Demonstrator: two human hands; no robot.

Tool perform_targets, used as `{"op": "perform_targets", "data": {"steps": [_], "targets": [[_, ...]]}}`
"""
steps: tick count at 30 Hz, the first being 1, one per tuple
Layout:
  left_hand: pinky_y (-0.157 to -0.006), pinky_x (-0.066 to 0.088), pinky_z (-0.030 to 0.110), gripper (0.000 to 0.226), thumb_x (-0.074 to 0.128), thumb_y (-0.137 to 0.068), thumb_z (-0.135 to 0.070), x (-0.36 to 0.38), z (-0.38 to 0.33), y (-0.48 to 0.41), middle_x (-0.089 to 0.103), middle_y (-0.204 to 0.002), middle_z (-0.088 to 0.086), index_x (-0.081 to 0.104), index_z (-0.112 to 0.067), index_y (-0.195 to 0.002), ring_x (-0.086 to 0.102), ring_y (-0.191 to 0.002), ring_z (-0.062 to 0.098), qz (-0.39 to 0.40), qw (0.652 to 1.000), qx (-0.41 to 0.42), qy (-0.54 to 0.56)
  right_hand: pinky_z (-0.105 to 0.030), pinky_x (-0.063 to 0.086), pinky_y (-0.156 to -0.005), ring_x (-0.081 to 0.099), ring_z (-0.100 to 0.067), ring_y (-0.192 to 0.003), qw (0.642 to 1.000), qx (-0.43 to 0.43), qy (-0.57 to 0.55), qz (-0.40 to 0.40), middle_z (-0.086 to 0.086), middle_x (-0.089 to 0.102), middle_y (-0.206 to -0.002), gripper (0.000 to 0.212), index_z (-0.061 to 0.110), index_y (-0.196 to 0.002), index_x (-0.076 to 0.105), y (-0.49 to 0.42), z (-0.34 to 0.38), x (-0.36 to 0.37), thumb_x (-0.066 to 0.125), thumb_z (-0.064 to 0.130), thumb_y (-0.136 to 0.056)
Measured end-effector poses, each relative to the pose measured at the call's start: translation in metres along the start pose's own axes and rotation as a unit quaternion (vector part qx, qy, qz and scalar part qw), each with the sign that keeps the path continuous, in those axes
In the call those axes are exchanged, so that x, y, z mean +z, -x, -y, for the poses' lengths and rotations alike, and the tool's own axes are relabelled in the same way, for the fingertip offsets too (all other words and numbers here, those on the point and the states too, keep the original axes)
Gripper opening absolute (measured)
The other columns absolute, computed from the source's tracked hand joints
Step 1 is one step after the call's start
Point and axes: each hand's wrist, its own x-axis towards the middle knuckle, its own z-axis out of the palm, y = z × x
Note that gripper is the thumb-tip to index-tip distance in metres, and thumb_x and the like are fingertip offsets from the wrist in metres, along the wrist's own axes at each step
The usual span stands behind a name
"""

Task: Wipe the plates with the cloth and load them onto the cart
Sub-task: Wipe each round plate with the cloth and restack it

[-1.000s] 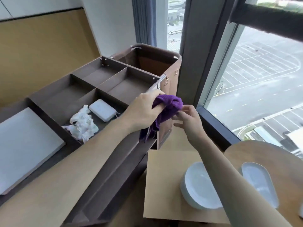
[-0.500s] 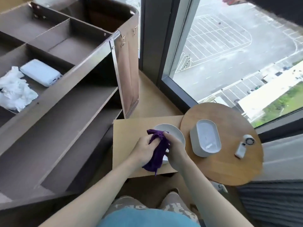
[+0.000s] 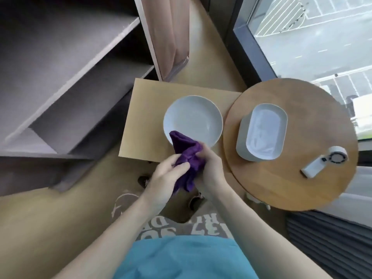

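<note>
The cart [image 3: 60,47] is being seen up and to the left of the fingers [image 3: 179,166], well apart from them. Its grey shelves are lying open toward the person, and nothing is being seen on the parts in view. To the right of the fingers, a round wooden table [image 3: 291,178] is carrying an oval plate [image 3: 263,131] and, further right, a small white handheld device [image 3: 324,160]. Just beyond the fingers, a lower square table [image 3: 145,117] is carrying a round plate [image 3: 195,117]. The near rim of the round plate is being overlapped by the top corner of the cloth [image 3: 187,154], which is purple and bunched. Whether cloth and rim are touching cannot be told.

The cloth is being gripped by both hands. The left hand [image 3: 165,178] is being curled round its gathered middle from the left, and the right hand [image 3: 211,168] is being pinched against it from the right. A loose tail is hanging below both.

Both plates are being judged to be glazed ceramic: stiff, fairly heavy, smooth enough to slip, and breakable if knocked on a shelf edge. The round plate is probably best being taken at its near rim, with the thumb on top and the fingers underneath. The oval plate looks deeper, so its side wall is likely offering the surer hold. The cloth is being judged soft, light and limp, so it is best being bunched into a pad before any wiping is being done.
</note>
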Motion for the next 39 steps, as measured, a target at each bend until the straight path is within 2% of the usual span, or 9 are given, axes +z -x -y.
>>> {"op": "perform_targets", "data": {"steps": [6, 14, 18, 22, 24, 28, 32, 35, 39], "targets": [[-0.08, 0.059, 0.043, 0.023, 0.069, -0.088, -0.036, -0.023, 0.064, -0.014, 0.073, -0.098, 0.018, 0.075, -0.02, -0.103, 0.07, -0.095, 0.032, -0.055, 0.998, 0.01, -0.033, -0.05, 0.049, -0.102, 0.064, -0.03, -0.107, 0.997, 0.01, 0.073, 0.028, -0.023, 0.067, -0.12, 0.047, 0.003, -0.128, 0.058, -0.016, -0.049, -0.043, 0.06, 0.017, -0.084], [-0.074, 0.052, 0.032, 0.017, 0.066, -0.081, -0.031, -0.053, 0.188, -0.033, 0.066, -0.089, 0.015, 0.073, -0.02, -0.092, 0.06, -0.084, 0.024, -0.045, 0.998, 0.027, 0.028, -0.035, 0.048, -0.068, 0.059, -0.031, -0.085, 0.994, -0.032, 0.083, 0.064, -0.017, 0.069, -0.105, 0.056, 0.011, -0.114, 0.066, -0.052, -0.136, -0.126, 0.044, -0.001, -0.064], [-0.07, 0.044, 0.04, 0.012, 0.063, -0.081, -0.021, -0.059, 0.226, -0.046, 0.064, -0.087, 0.019, 0.073, -0.019, -0.088, 0.056, -0.08, 0.031, -0.051, 0.995, 0.045, 0.067, -0.03, 0.049, -0.05, 0.057, -0.031, -0.066, 0.992, -0.051, 0.089, 0.074, -0.018, 0.067, -0.095, 0.06, 0.01, -0.111, 0.066, -0.067, -0.156, -0.146, 0.038, -0.005, -0.059], [-0.063, 0.052, 0.031, 0.02, 0.055, -0.089, -0.017, -0.058, 0.287, -0.041, 0.067, -0.085, 0.013, 0.074, -0.022, -0.085, 0.062, -0.077, 0.021, -0.077, 0.986, 0.123, 0.083, -0.036, 0.039, -0.057, 0.048, -0.037, -0.073, 0.985, -0.121, 0.104, 0.064, -0.02, 0.067, -0.09, 0.062, 0.004, -0.108, 0.066, -0.073, -0.196, -0.173, 0.037, -0.004, -0.055], [-0.057, 0.052, 0.029, 0.017, 0.056, -0.086, -0.017, -0.051, 0.306, -0.03, 0.067, -0.084, 0.013, 0.073, -0.019, -0.084, 0.063, -0.075, 0.022, -0.08, 0.979, 0.15, 0.108, -0.037, 0.044, -0.061, 0.055, -0.039, -0.079, 0.985, -0.138, 0.093, 0.048, -0.022, 0.069, -0.091, 0.06, -0.001, -0.111, 0.066, -0.06, -0.21, -0.178, 0.035, -0.008, -0.06], [-0.074, 0.052, 0.036, 0.013, 0.058, -0.082, -0.019, -0.03, 0.326, 0.017, 0.069, -0.087, 0.014, 0.071, -0.017, -0.083, 0.063, -0.083, 0.026, -0.121, 0.975, 0.172, 0.075, -0.038, 0.052, -0.072, 0.061, -0.04, -0.086, 0.984, -0.17, 0.047, 0.036, -0.027, 0.068, -0.096, 0.057, -0.009, -0.119, 0.062, -0.005, -0.235, -0.185, 0.029, -0.014, -0.072], [-0.07, 0.05, 0.034, 0.02, 0.057, -0.095, -0.011, -0.028, 0.311, 0.038, 0.068, -0.085, 0.013, 0.071, -0.019, -0.082, 0.061, -0.083, 0.026, -0.06, 0.974, 0.213, 0.046, -0.034, 0.053, -0.069, 0.061, -0.035, -0.082, 0.974, -0.215, 0.014, 0.066, -0.022, 0.068, -0.092, 0.061, -0.004, -0.113, 0.062, 0.019, -0.233, -0.185, 0.042, -0.001, -0.056], [-0.083, 0.046, 0.043, 0.02, 0.05, -0.101, 0.0, -0.024, 0.285, 0.039, 0.064, -0.093, 0.02, 0.065, -0.009, -0.092, 0.057, -0.092, 0.03, -0.048, 0.972, 0.224, 0.049, -0.035, 0.057, -0.076, 0.067, -0.028, -0.087, 0.963, -0.25, 0.025, 0.097, -0.017, 0.071, -0.097, 0.055, 0.001, -0.12, 0.059, 0.022, -0.219, -0.174, 0.053, 0.002, -0.065], [-0.076, 0.048, 0.043, 0.01, 0.055, -0.098, -0.008, -0.03, 0.256, 0.019, 0.063, -0.095, 0.021, 0.064, -0.006, -0.098, 0.057, -0.092, 0.035, -0.011, 0.966, 0.249, 0.073, -0.049, 0.053, -0.099, 0.067, -0.035, -0.108, 0.946, -0.292, 0.073, 0.118, -0.021, 0.071, -0.114, 0.047, 0.005, -0.124, 0.061, -0.001, -0.2, -0.162, 0.064, 0.011, -0.077]]}}
